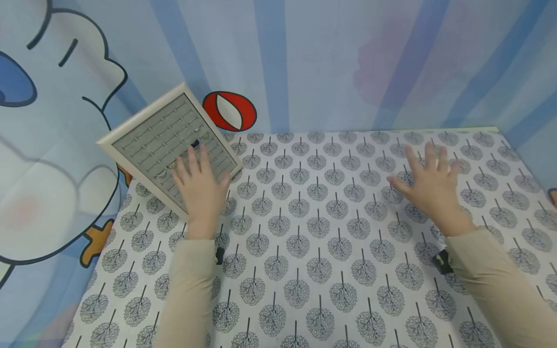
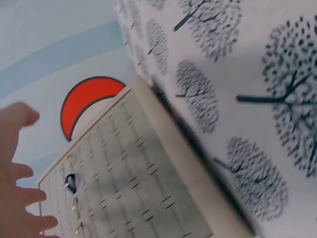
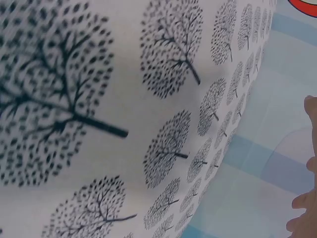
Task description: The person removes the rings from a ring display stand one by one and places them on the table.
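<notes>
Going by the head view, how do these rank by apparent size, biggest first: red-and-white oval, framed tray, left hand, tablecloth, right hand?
1. Tablecloth
2. Framed tray
3. Left hand and right hand: too alike to rank
4. Red-and-white oval

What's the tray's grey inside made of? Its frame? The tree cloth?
Grey inside: maybe matte padded fabric, given its dull slotted rows. Pale frame: possibly smooth painted wood or plastic; no grain shows. Tree cloth: probably matte fabric; its flat print barely shines.
</notes>
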The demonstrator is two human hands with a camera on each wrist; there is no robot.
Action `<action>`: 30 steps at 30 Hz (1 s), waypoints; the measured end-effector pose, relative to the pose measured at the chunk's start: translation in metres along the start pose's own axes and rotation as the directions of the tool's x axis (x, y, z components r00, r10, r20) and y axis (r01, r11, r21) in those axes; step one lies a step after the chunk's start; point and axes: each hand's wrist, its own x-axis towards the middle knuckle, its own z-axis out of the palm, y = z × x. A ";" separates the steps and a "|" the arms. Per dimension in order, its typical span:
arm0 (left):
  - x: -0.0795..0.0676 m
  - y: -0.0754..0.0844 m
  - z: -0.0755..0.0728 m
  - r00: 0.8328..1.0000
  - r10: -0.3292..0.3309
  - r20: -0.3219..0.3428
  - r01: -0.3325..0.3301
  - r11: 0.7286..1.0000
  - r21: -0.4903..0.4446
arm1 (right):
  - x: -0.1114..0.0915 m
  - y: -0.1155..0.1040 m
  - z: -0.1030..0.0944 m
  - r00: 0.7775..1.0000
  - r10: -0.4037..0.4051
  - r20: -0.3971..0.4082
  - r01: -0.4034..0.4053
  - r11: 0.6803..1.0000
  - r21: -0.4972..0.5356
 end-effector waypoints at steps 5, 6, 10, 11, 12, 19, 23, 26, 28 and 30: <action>0.000 -0.008 -0.016 0.979 -0.019 -0.203 -0.009 0.990 -0.138 | 0.003 -0.007 0.002 1.000 -0.013 -0.018 0.013 1.000 0.021; 0.001 -0.010 -0.018 0.969 -0.035 -0.246 -0.007 0.986 -0.165 | 0.004 -0.009 0.002 1.000 -0.019 -0.024 0.020 0.999 0.027; 0.002 -0.024 -0.027 0.906 -0.124 -0.405 0.017 0.966 -0.260 | 0.008 -0.017 0.004 0.997 -0.048 -0.053 0.050 0.998 0.032; 0.001 -0.028 -0.028 0.891 -0.155 -0.426 0.032 0.959 -0.280 | 0.008 -0.020 0.004 0.997 -0.052 -0.049 0.054 0.998 0.039; 0.001 -0.032 -0.029 0.879 -0.187 -0.440 0.051 0.952 -0.302 | 0.009 -0.022 0.005 0.998 -0.052 -0.044 0.054 0.997 0.046; -0.004 -0.058 -0.031 0.846 -0.396 -0.358 0.216 0.867 -0.448 | 0.015 -0.038 0.015 0.998 -0.056 -0.004 0.056 0.990 0.131; -0.008 -0.068 -0.029 0.844 -0.462 -0.272 0.274 0.808 -0.522 | 0.020 -0.048 0.019 0.998 -0.070 0.001 0.069 0.986 0.154; -0.010 -0.073 -0.027 0.851 -0.484 -0.201 0.302 0.766 -0.567 | 0.025 -0.056 0.021 0.996 -0.089 -0.010 0.089 0.983 0.160; -0.011 -0.074 -0.026 0.855 -0.488 -0.173 0.315 0.755 -0.576 | 0.028 -0.061 0.023 0.994 -0.104 -0.013 0.105 0.978 0.178; -0.011 -0.076 -0.025 0.860 -0.486 -0.152 0.322 0.750 -0.578 | 0.031 -0.066 0.025 0.994 -0.112 -0.006 0.111 0.976 0.188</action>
